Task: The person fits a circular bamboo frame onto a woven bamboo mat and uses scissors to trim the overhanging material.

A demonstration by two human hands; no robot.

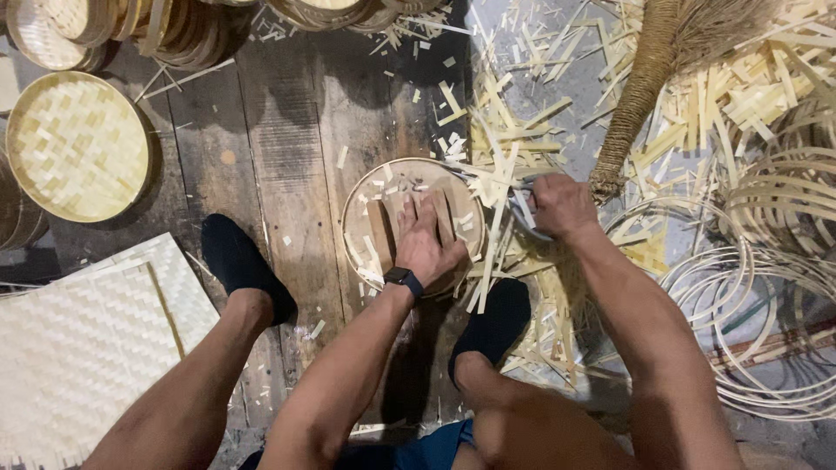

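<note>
A round bamboo tray (361, 218) lies on the wooden floor between my feet, with flat wooden slats across its inside. My left hand (424, 242), a dark watch on its wrist, presses flat on those slats with the fingers spread. My right hand (562, 204) is at the tray's right rim, closed around metal scissors (525, 209) whose blades meet the bamboo strips sticking out past the rim. The blade tips are partly hidden among the strips.
A finished woven tray (77, 144) lies at the left, with stacks of trays (113, 30) behind it. A woven mat (83, 339) is at lower left. Cut bamboo scraps (522, 113), a straw broom (644, 78) and coiled bamboo hoops (766, 278) fill the right.
</note>
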